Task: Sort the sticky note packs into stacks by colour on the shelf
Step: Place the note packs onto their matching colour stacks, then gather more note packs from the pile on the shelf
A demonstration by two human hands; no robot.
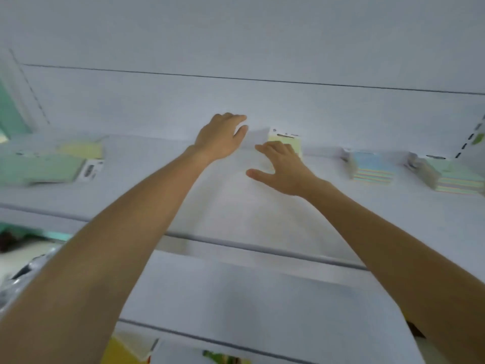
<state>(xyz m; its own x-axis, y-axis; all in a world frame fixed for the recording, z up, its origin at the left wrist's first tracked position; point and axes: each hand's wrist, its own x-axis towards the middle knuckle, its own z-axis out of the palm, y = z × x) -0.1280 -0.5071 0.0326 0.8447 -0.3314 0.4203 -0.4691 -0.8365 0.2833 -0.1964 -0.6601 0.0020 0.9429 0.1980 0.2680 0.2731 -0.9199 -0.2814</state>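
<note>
Both arms reach up over a white shelf (pixel 236 206). My left hand (pixel 220 137) hovers near the shelf's back with fingers spread and holds nothing. My right hand (pixel 280 166) is spread flat, its fingertips resting on or at the front of a pale yellow sticky note pack (pixel 286 141) at the back centre. At the left lie a green pack (pixel 39 169) and a yellow pack (pixel 81 151) behind it. Right of centre sits a blue-topped multicolour pack (pixel 372 166). A green-topped multicolour pack (pixel 451 177) is at the far right. The picture is blurred.
The shelf's front lip (pixel 262 249) runs across below my forearms. A lower shelf edge (pixel 210 340) shows yellow and green goods (pixel 123 350) beneath it. A slotted upright (pixel 467 143) stands at the right, and the white back panel (pixel 236 101) rises behind the packs.
</note>
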